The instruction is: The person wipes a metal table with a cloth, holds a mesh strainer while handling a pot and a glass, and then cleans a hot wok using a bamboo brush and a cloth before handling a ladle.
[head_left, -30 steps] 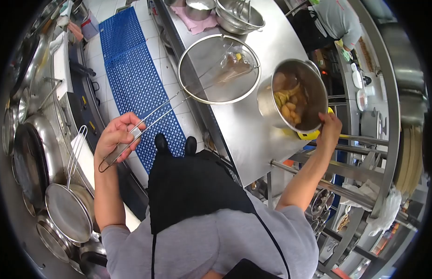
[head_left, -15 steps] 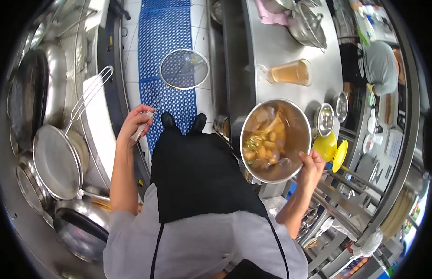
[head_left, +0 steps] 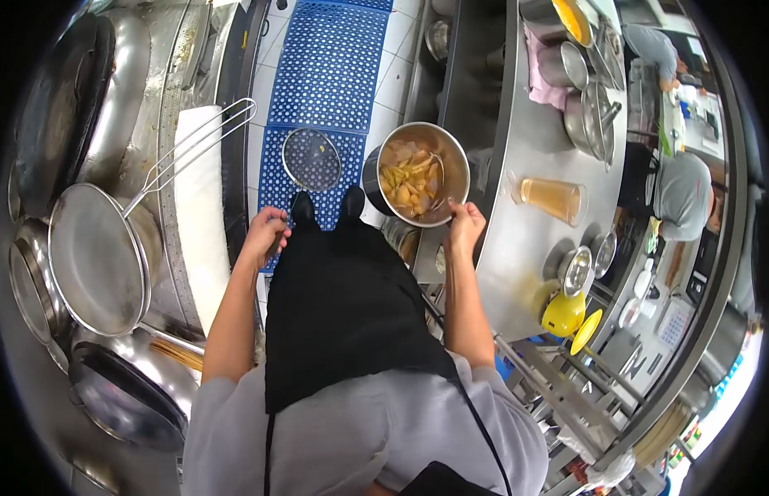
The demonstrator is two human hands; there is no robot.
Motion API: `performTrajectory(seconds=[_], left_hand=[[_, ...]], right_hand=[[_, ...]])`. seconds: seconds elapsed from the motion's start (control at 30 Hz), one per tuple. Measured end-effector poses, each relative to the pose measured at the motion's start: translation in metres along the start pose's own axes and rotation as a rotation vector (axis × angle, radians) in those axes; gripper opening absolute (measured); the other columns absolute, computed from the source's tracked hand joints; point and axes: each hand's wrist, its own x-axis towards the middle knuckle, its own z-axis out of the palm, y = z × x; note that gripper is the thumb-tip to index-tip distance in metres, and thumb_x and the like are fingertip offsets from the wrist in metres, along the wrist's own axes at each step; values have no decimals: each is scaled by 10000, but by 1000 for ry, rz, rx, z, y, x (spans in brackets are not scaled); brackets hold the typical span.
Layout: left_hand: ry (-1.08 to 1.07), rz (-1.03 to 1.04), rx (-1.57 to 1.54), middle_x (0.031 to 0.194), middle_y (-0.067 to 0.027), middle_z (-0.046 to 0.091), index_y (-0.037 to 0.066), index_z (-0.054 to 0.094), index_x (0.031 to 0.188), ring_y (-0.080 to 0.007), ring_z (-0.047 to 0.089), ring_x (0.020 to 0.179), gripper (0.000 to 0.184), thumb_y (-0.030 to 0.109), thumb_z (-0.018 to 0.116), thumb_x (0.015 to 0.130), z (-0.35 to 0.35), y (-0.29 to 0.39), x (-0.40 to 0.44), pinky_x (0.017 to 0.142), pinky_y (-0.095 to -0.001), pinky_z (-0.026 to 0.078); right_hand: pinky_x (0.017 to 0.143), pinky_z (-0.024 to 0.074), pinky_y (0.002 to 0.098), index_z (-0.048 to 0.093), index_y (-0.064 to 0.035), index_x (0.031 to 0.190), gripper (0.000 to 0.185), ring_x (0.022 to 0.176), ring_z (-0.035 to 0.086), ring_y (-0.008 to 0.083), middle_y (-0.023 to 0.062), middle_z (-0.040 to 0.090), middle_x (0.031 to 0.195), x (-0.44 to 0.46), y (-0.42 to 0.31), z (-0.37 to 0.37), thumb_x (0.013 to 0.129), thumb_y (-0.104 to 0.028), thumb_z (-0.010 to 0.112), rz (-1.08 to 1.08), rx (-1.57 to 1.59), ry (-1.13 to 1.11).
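Note:
My left hand (head_left: pixel 267 236) is closed around the handle of a round fine-mesh skimmer (head_left: pixel 312 159). The skimmer's mesh disc hangs over the blue floor mat, left of the pot and apart from it. My right hand (head_left: pixel 465 227) grips the near right edge of a deep steel pot (head_left: pixel 456 169), thumb on the rim. Inside the pot are yellowish and brown food chunks (head_left: pixel 408 178) with some liquid. The pot is off the counter, above the floor beside it, and its mouth faces me.
On the right steel counter (head_left: pixel 517 248) stand a glass jug of amber liquid (head_left: pixel 550 198), small steel bowls (head_left: pixel 575 271), a yellow bowl (head_left: pixel 564 314) and pots (head_left: pixel 587 124). At left are a large strainer (head_left: pixel 99 260), woks (head_left: pixel 124 388) and a white cloth (head_left: pixel 196 198). Another person (head_left: pixel 682 196) stands beyond the counter.
The pot in my right hand has moved left and away from me, off the counter side. My left hand has shifted slightly right, and the skimmer disc now hangs nearer my feet.

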Motion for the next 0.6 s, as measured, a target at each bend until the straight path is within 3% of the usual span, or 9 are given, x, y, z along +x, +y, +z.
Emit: performTrajectory(seconds=[0.23,0.27,0.37,0.4,0.6], left_hand=[[36,-16,17,849,-110,692,52,527,1151,-109,554,491,264,87,558,891,6,-22,-30,393,-246,420],[25,-14,8,844,-108,690,54,531,1160,-109,556,493,266,90,563,898,4,-28,-31,395,-243,421],[22,-46,-28,831,-102,685,57,540,1172,-107,557,493,261,106,576,919,8,-29,-33,397,-238,425],[28,-67,-44,826,-100,683,58,542,1173,-107,556,493,257,113,580,925,10,-28,-34,398,-238,428],[-1,-58,-75,837,-102,675,57,547,1163,-101,561,504,235,154,597,955,29,-13,-27,400,-240,444]], right_hand=[[555,360,274,486,-79,696,184,577,440,110,-16,518,665,119,79,37,776,-14,638,-18,86,282],[653,406,286,511,-38,752,130,652,481,131,19,539,723,127,72,41,770,-40,639,70,72,314],[512,401,301,600,-21,745,31,581,515,143,45,590,732,191,102,42,766,-30,621,-47,19,509],[533,495,328,621,32,770,70,635,600,195,98,619,767,209,110,39,752,-35,626,-117,0,535],[647,626,362,620,125,875,167,830,681,320,215,646,933,249,94,44,782,-13,608,46,193,640]])
